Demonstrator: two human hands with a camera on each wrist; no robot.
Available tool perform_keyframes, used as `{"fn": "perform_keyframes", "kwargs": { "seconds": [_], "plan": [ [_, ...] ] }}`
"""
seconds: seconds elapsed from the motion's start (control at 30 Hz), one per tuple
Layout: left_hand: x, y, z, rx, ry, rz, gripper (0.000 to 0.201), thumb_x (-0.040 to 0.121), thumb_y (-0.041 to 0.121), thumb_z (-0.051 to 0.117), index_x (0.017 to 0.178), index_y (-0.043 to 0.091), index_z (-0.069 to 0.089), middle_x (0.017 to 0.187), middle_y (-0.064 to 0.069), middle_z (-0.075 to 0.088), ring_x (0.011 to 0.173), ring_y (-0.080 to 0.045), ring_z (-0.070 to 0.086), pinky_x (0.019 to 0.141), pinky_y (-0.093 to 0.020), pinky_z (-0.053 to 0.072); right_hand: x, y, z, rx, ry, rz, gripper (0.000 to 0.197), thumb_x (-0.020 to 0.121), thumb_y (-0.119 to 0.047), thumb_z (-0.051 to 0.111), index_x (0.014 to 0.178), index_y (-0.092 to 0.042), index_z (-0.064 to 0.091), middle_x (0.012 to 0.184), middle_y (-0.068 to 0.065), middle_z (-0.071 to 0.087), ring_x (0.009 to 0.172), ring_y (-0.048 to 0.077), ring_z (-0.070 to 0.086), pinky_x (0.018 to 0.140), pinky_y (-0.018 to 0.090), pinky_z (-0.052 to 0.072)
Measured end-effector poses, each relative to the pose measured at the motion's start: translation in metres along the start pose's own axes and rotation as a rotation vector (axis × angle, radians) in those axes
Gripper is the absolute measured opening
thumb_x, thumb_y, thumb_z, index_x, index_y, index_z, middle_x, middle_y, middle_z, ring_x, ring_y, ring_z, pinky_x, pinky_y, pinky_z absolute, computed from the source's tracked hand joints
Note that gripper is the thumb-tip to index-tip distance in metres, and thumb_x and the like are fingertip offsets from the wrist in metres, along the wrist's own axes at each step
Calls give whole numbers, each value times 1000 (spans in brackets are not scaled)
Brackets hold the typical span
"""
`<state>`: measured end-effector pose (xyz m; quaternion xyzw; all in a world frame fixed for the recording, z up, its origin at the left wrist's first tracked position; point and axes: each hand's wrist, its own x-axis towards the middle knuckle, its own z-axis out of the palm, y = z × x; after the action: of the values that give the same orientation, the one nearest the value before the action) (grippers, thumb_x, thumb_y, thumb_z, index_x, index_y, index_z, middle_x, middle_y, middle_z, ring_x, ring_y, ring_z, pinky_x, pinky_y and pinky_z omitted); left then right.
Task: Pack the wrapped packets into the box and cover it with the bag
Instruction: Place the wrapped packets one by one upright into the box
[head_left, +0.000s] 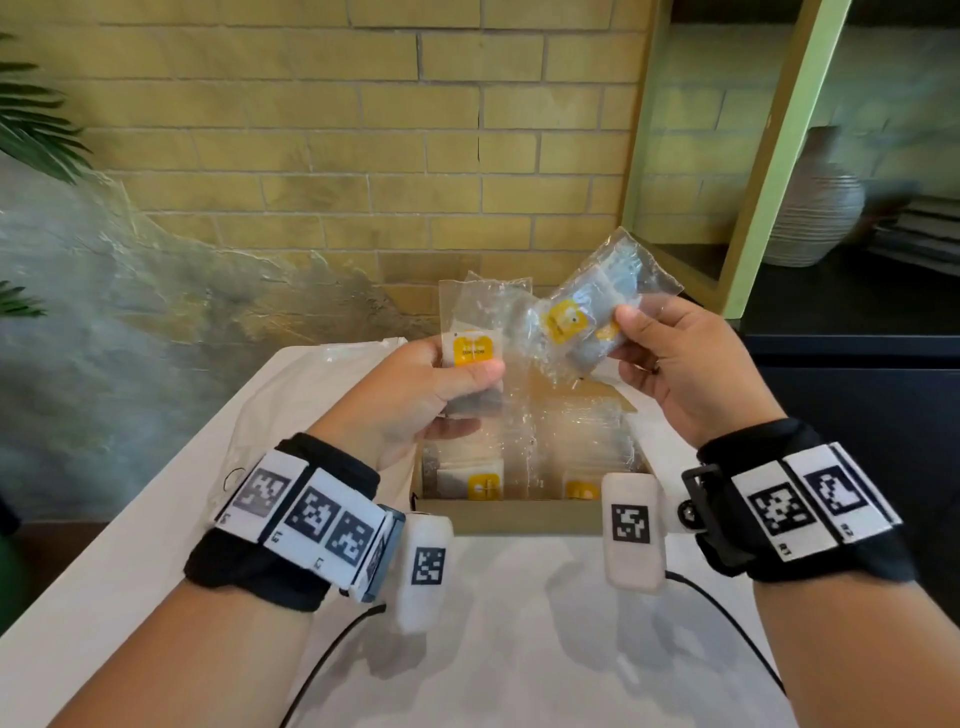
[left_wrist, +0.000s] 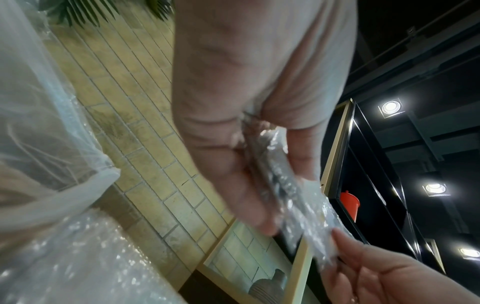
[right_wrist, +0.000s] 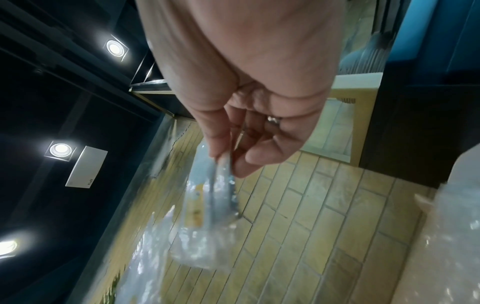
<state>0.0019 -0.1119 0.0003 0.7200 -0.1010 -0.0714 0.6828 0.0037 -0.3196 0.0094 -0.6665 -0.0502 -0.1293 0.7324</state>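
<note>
Above the open cardboard box (head_left: 511, 514) I hold two clear-wrapped packets with yellow labels. My left hand (head_left: 447, 382) pinches one packet (head_left: 475, 332) upright between thumb and fingers; the left wrist view shows that packet (left_wrist: 283, 181) edge-on. My right hand (head_left: 639, 338) pinches the other packet (head_left: 587, 312), tilted up to the right, also seen as a blurred packet (right_wrist: 205, 216) in the right wrist view. Several wrapped packets (head_left: 485, 480) lie packed inside the box. A clear plastic bag (head_left: 291, 395) lies on the table left of the box.
The box stands on a white table (head_left: 519, 649) against a yellow brick wall. A green-framed shelf (head_left: 753, 171) with a grey vase (head_left: 815, 208) is at the right, over a dark cabinet. Plant leaves (head_left: 31, 124) hang at the far left.
</note>
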Motion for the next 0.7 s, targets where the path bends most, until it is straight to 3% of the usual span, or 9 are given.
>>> {"fn": "perform_keyframes", "kwargs": {
  "seconds": [0.1, 0.2, 0.27, 0.37, 0.43, 0.5, 0.57, 0.7],
  "plan": [
    [1, -2, -5, 171, 21, 6, 4, 83, 22, 67, 81, 22, 64, 70, 8, 70, 72, -5, 67, 69, -22, 48, 2, -2, -7, -65, 23, -18, 17, 94, -12, 51, 85, -21, 63, 78, -3, 61, 67, 6, 54, 61, 20, 43],
    [0, -3, -8, 423, -9, 35, 24, 82, 15, 70, 62, 20, 57, 54, 11, 60, 56, -1, 60, 63, -17, 49, 3, -3, -11, -81, 52, -21, 19, 94, -11, 50, 86, -22, 63, 79, -3, 61, 70, 7, 53, 64, 22, 42],
    [0, -5, -8, 673, -45, 13, 30, 82, 18, 70, 57, 20, 53, 53, 10, 56, 53, -3, 54, 62, -21, 44, 3, -3, -12, -85, 57, -21, 20, 94, -12, 50, 84, -23, 63, 77, -4, 60, 69, 7, 52, 64, 22, 42],
    [0, -12, -4, 1041, -94, -41, 25, 81, 24, 68, 64, 13, 53, 65, -4, 53, 60, -17, 48, 61, -27, 38, 2, -2, -10, -124, 18, -21, 21, 94, -13, 50, 83, -24, 63, 79, -4, 62, 70, 8, 53, 63, 22, 42],
    [-2, -16, 0, 1199, -176, -81, 26, 80, 23, 68, 65, 15, 49, 66, -2, 47, 61, -17, 45, 60, -27, 35, 1, -2, -8, -157, -15, -18, 19, 94, -12, 50, 85, -22, 63, 82, -2, 62, 71, 8, 53, 61, 21, 43],
    [-2, -17, 2, 1252, -221, -113, 11, 79, 24, 70, 77, 18, 61, 76, 4, 55, 74, -15, 56, 70, -30, 47, -1, -2, -7, -188, -39, -21, 17, 94, -12, 50, 86, -21, 63, 81, -2, 62, 69, 7, 53, 60, 20, 43],
    [-1, -18, 2, 1253, -220, -117, 18, 79, 23, 71, 97, 22, 68, 87, 8, 61, 87, -14, 60, 79, -29, 50, -1, -2, -5, -211, -50, -21, 16, 93, -13, 51, 87, -21, 63, 79, -4, 62, 67, 6, 53, 60, 20, 44],
    [-1, -16, -1, 1216, -176, -71, 14, 81, 17, 69, 95, 21, 71, 79, 11, 62, 79, -9, 58, 67, -18, 42, -1, -2, -5, -228, -65, -20, 15, 93, -13, 52, 88, -20, 64, 77, -4, 62, 65, 5, 54, 60, 19, 44]
  ]
}}
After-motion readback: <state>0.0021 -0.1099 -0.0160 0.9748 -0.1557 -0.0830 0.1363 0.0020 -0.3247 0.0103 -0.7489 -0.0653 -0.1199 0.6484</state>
